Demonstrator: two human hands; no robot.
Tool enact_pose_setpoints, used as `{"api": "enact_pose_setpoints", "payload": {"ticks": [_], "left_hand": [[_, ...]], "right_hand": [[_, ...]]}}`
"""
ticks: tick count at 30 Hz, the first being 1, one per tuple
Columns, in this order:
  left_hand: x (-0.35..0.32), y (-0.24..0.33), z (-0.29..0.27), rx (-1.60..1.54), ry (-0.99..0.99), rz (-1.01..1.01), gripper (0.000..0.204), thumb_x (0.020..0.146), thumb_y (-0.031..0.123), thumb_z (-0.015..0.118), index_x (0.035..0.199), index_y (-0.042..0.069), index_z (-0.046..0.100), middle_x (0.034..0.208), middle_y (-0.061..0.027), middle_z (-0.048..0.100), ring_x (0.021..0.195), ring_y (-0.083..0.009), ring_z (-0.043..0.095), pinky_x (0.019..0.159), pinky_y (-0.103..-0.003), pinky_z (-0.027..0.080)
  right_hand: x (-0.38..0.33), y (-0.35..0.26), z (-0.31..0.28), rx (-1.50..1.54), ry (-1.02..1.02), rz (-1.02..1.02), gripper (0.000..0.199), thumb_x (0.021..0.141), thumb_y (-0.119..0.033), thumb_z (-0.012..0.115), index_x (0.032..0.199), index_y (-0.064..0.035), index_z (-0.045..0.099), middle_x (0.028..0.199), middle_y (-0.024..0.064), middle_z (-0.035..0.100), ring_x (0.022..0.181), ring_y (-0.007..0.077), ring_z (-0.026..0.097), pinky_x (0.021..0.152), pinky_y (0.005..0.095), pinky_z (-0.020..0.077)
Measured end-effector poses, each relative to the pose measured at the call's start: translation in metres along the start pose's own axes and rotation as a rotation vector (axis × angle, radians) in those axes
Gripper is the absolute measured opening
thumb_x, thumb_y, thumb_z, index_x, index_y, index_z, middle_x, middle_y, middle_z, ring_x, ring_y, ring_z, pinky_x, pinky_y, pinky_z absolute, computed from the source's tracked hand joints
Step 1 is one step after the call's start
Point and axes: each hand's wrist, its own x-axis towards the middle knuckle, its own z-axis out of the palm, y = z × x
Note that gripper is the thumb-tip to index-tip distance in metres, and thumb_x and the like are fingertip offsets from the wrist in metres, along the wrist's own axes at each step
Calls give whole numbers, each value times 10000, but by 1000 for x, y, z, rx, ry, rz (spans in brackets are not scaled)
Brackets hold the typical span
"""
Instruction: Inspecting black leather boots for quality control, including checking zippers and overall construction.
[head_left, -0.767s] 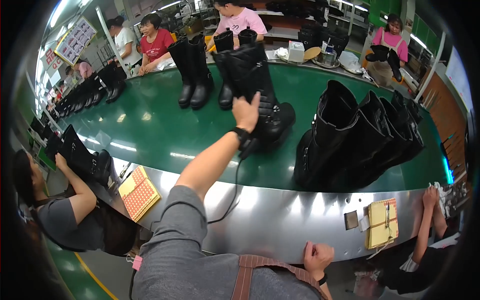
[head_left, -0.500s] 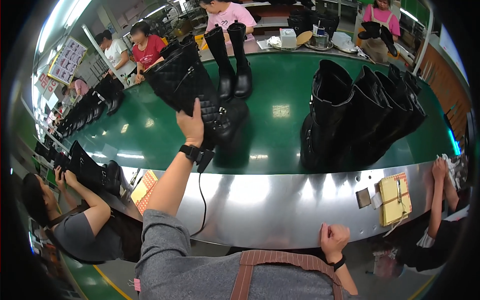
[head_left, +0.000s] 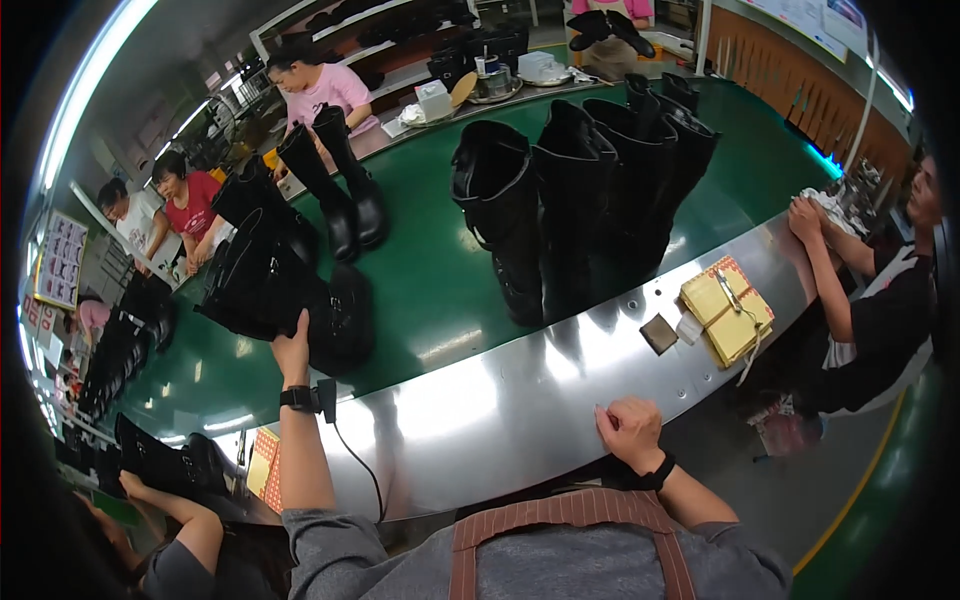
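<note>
My left hand (head_left: 292,352) is closed round a black boot (head_left: 345,320), its thumb lying against the shaft. The boot tilts to the left over the green tabletop (head_left: 440,290), its foot to the right; I cannot tell whether its sole touches the surface. Right behind it stands another black boot (head_left: 262,205), partly hidden. A pair of tall black boots (head_left: 340,190) stands upright farther back. My right hand (head_left: 632,432) is curled into a loose fist above the metal table edge (head_left: 540,440), with nothing visible in it.
Several tall black boots (head_left: 500,215) stand at the right. On the metal edge lie a tied yellow card bundle (head_left: 722,310) and a dark square pad (head_left: 658,334). A cable (head_left: 362,460) hangs from my left wrist. Co-workers are at the left, right (head_left: 850,290) and across the table.
The view has swung to the right, so the scene sits farther left. The boot in my left hand has come down closer to the tabletop. My right hand stays curled.
</note>
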Motion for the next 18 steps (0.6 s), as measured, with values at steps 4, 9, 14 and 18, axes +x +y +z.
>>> {"api": "enact_pose_setpoints", "payload": {"ticks": [4, 9, 14, 18], "left_hand": [[-37, 77, -32, 538, -417, -103, 485, 799, 417, 695, 1076, 20, 675, 1032, -212, 669, 1051, -326, 618, 893, -373, 470], [-106, 224, -22, -87, -405, 514, 501, 813, 311, 712, 1231, 72, 575, 1254, -129, 555, 975, -289, 631, 796, -347, 513], [-117, 306, 49, 33, -387, 722, 535, 806, 289, 734, 1258, 92, 527, 1316, -148, 465, 914, -229, 603, 718, -314, 505], [-101, 316, 89, -73, -320, 637, 380, 781, 224, 750, 1015, 7, 544, 1132, -178, 563, 853, -229, 584, 744, -337, 482]], "right_hand": [[18, -4, -20, 171, -238, 106, 226, 754, -211, 710, 634, -78, 574, 603, 59, 545, 528, 239, 534, 518, 365, 396], [117, -14, -91, 268, 42, -124, 348, 741, -113, 754, 1057, -59, 617, 989, 94, 623, 572, 158, 531, 537, 276, 450], [243, -32, -111, -87, 229, -218, 612, 765, -344, 744, 1277, -127, 487, 1210, 161, 550, 778, 281, 652, 671, 372, 528], [287, -38, -83, 71, 23, -39, 524, 757, -356, 745, 1137, -89, 503, 806, 220, 662, 820, 410, 649, 725, 449, 518]]}}
